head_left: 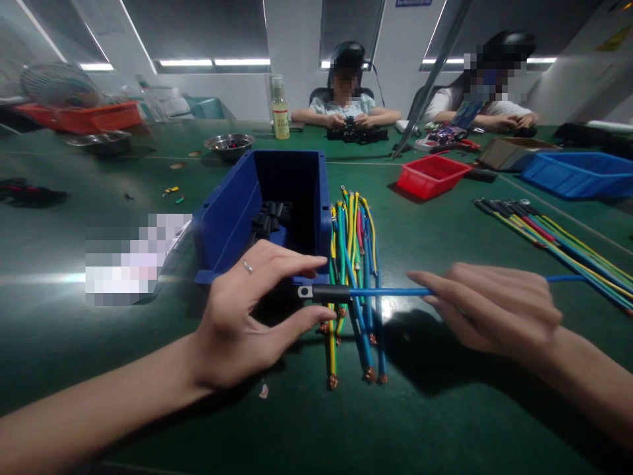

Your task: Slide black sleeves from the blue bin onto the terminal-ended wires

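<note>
A blue cable (390, 291) stretches level across the middle of the view, gripped by my right hand (494, 307) with the fingers closed round it. On its left end sit a metal ring lug (305, 291) and a black sleeve (330, 293). My left hand (257, 310) is open around that end, thumb below and fingers above, apart from the sleeve. Beneath the cable lies a bundle of yellow-green, blue and red cables (353, 244), several with bare copper ends toward me. Behind my left hand stands a dark blue bin (291, 157) holding black sleeve pieces (271, 218).
Finished-looking lugged cables (539, 227) lie at the right. Beyond are a red tray (432, 175), a blue tray (578, 173), a metal bowl (229, 145) and a bottle (280, 112). Two people sit across the green table (188, 409). A pale sheet (143, 257) lies left of the bin.
</note>
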`<state>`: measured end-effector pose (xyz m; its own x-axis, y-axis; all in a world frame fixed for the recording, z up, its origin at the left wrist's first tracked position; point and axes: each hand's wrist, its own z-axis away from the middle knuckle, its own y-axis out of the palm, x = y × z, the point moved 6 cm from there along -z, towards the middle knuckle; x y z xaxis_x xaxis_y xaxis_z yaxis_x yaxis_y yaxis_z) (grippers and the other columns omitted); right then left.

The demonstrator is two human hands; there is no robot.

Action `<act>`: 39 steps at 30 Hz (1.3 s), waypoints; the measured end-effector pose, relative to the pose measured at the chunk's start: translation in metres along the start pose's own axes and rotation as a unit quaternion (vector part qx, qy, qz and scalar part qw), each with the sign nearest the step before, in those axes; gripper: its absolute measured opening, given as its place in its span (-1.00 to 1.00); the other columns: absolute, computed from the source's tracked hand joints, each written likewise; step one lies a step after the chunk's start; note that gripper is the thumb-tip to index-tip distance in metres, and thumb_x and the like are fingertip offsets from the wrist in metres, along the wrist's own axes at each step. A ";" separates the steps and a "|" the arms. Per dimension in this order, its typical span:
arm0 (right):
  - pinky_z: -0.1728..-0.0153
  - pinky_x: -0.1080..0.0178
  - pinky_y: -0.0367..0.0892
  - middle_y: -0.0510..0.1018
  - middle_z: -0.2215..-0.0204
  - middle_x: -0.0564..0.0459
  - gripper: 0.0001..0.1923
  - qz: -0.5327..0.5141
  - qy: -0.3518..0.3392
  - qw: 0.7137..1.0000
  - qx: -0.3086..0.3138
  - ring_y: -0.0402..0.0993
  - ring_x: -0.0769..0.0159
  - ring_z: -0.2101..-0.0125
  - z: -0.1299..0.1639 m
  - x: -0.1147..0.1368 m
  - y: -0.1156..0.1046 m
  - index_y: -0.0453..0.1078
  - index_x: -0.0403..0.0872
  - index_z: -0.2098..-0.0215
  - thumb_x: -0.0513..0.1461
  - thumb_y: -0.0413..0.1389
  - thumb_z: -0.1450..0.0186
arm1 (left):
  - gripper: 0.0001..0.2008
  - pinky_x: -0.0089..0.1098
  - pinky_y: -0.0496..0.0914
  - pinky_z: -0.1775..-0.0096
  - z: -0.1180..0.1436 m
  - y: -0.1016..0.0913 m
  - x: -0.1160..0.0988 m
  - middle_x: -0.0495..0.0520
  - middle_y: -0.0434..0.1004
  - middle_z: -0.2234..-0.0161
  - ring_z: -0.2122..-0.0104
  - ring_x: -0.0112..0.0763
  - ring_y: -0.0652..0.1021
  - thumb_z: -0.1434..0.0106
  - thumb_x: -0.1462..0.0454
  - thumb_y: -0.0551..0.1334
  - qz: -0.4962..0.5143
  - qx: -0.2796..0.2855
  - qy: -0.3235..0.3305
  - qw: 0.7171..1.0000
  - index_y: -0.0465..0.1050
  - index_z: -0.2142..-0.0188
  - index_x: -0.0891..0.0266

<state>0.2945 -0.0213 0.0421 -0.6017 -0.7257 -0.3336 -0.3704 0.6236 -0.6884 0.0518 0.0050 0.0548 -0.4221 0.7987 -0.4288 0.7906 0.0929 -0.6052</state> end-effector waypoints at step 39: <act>0.53 0.36 0.19 0.40 0.55 0.13 -0.81 -0.004 0.025 1.000 0.016 0.25 0.45 0.57 -0.001 -0.002 0.007 0.42 -0.18 0.06 -0.34 0.10 -0.37 | -0.86 -0.36 0.48 0.21 0.002 0.006 0.000 0.08 0.55 0.22 0.22 -0.38 0.55 -0.32 0.34 0.30 -0.028 0.029 0.037 0.999 0.49 0.12 0.23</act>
<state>0.2926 -0.0151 0.0388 -0.6336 -0.7152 -0.2952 -0.3541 0.6072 -0.7113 0.0559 0.0040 0.0496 -0.4298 0.8346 -0.3445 0.7392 0.1062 -0.6650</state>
